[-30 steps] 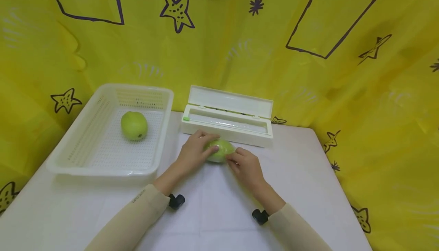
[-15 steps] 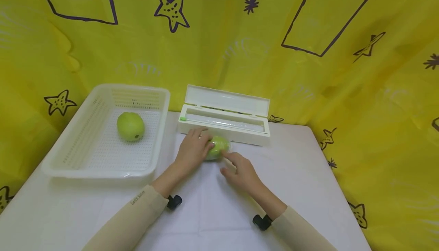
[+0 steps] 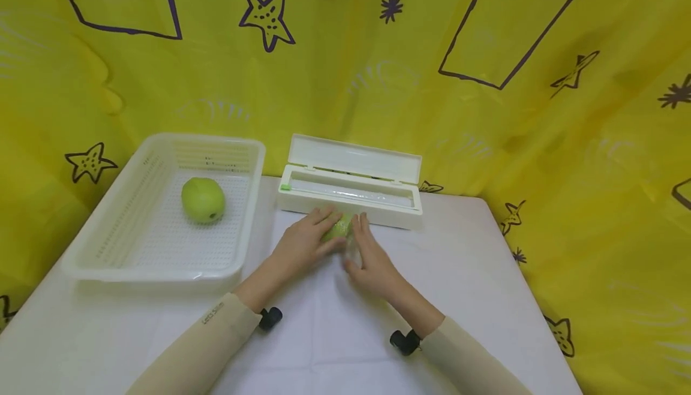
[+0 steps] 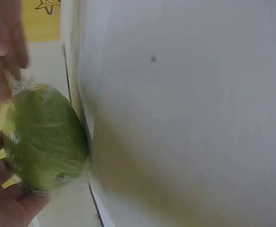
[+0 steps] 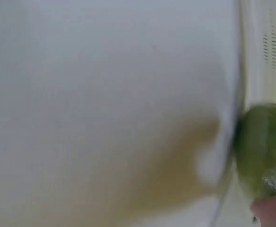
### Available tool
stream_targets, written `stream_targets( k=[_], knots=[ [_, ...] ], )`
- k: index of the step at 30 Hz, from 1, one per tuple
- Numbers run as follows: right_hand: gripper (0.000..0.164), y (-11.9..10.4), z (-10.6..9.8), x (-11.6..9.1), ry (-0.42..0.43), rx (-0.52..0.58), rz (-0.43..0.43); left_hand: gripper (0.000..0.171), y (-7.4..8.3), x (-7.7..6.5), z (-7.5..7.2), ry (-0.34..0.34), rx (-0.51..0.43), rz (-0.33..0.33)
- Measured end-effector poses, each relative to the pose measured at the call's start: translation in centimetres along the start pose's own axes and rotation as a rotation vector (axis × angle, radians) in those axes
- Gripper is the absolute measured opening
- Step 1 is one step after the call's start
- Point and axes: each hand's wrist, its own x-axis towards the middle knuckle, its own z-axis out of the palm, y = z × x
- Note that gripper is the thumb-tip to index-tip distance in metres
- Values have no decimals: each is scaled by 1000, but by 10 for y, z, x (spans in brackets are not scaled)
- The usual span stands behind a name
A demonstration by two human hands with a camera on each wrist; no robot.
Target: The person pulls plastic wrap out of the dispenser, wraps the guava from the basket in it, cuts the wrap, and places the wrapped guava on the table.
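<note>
A green oval fruit (image 3: 339,227) wrapped in clear cling film sits low on the table; wrinkled film shows over it in the left wrist view (image 4: 46,137). My left hand (image 3: 302,239) grips its left side, thumb toward me and fingers over the far side. On the right side, my right hand (image 3: 372,263) lies against the film with fingers extended. Those fingers partly hide the fruit in the head view and are blurred in the left wrist view. In the right wrist view the wrapped fruit (image 5: 261,146) is at the right edge, blurred.
Just behind the hands stands a white cling film box (image 3: 394,218), its lid (image 3: 353,158) raised, a film roll (image 3: 351,190) inside and a green slider at its left end. To the left, a white plastic basket (image 3: 162,272) holds an unwrapped green fruit (image 3: 202,200).
My right hand has gone from pinching film at the fruit's right end, through drawing back, to lying flat-fingered along that side. My left hand has kept its grip on the fruit.
</note>
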Motion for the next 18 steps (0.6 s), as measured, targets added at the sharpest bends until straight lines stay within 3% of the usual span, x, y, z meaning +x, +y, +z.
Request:
stream_targets(
  k=[4,8,13,18],
  knots=[
    [110,-3,25,7,-86,142,88,69,1,2,-1,-50,4,-37],
    [119,-6,43,10,-34,218,107,67,5,5,3,-56,58,-13],
    [123,-17,58,14,-46,176,75,64,1,2,2,-21,41,-69],
    [119,-31,55,12,-103,116,81,64,-8,-1,-2,-24,-30,-104]
  ],
)
